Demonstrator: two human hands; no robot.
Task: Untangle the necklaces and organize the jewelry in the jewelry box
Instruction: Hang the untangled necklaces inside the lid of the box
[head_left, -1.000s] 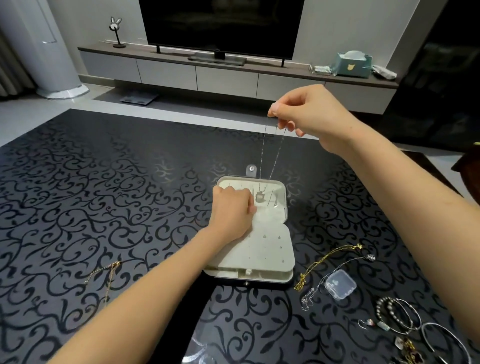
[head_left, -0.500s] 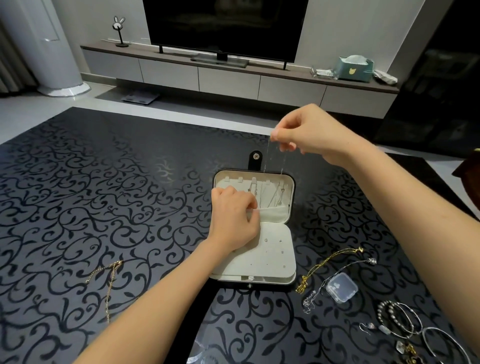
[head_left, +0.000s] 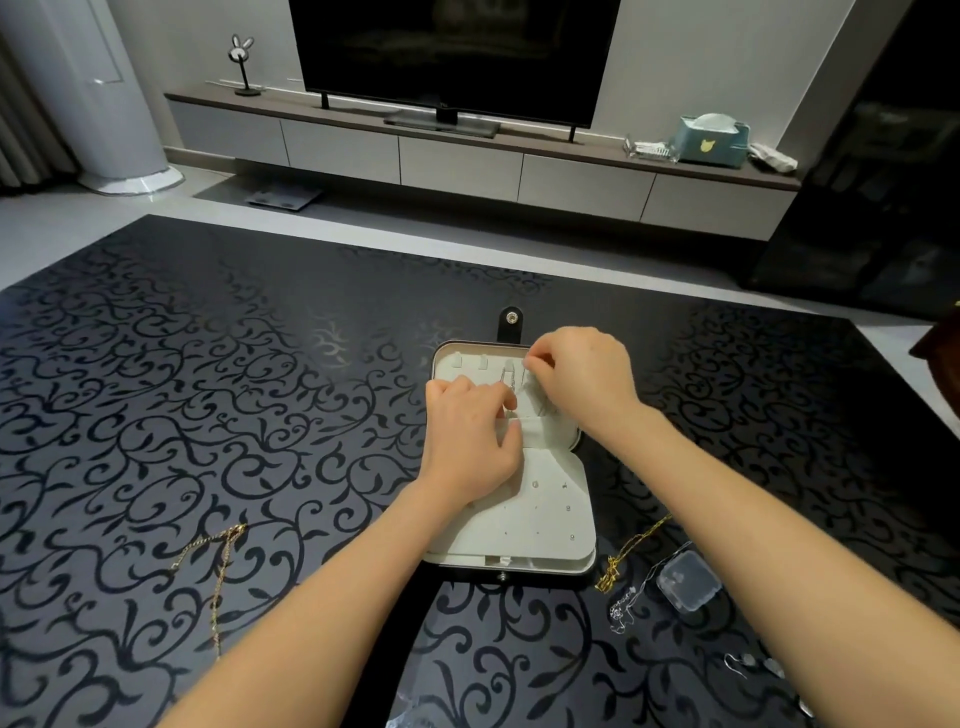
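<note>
Jewelry box, black case with cream lining (head_left: 540, 525), lay open at the centre of the glossy black scroll-patterned table (head_left: 260, 389). Far left: 1 gold chain necklace (head_left: 221, 566) lay loose on the table. Left hand (head_left: 467, 441) rested on the box, fingers curled, thumb and forefinger pinching the edge of the cream pocket (head_left: 545, 431) in the lid. Right hand (head_left: 582, 382) was over the lid's top, thumb and forefinger pinching a thin silver necklace (head_left: 537, 400), blurred. Right of the box: gold link chain (head_left: 631, 551), tangled silver chain (head_left: 623, 605), small clear plastic case (head_left: 688, 579).
</note>
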